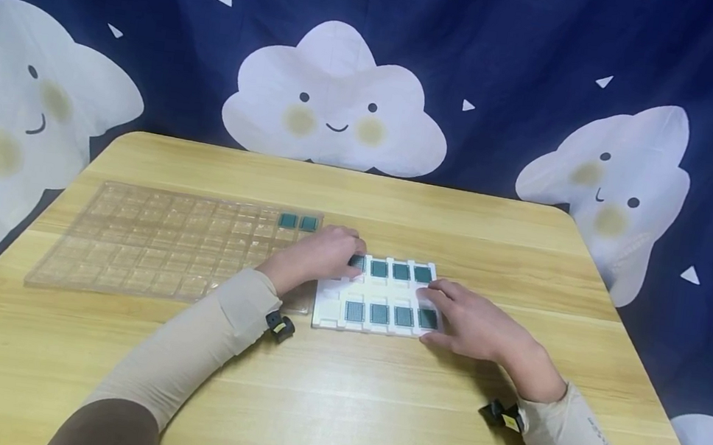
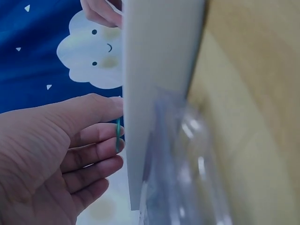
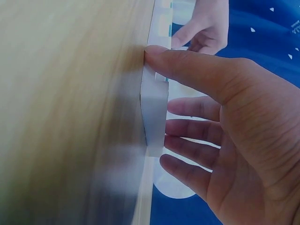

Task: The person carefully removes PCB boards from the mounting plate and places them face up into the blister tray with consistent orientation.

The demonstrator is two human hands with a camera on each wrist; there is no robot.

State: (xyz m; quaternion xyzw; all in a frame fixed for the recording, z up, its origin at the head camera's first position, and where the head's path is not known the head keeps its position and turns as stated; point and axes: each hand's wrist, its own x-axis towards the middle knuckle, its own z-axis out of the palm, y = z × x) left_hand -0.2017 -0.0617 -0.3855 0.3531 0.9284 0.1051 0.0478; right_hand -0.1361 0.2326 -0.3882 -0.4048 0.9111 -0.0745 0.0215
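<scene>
In the head view a white tray (image 1: 388, 292) lies on the table with green square chips (image 1: 379, 314) in two rows of slots. My left hand (image 1: 326, 252) is over its far left corner. Thumb and fingers pinch a thin green chip (image 2: 118, 136), seen edge-on in the left wrist view, close to the tray. With my right hand (image 1: 474, 322) I hold the tray's right end; the thumb touches the near side and the fingers reach over the right edge. The near left slot (image 1: 329, 314) of the white tray has no chip in it.
A large clear plastic tray (image 1: 60, 268) with many pockets lies to the left, against the white tray. Two green chips (image 1: 288, 221) sit in its far right pockets. Behind the wooden table (image 1: 359, 416) hangs a dark blue curtain (image 1: 513, 34) with cloud prints.
</scene>
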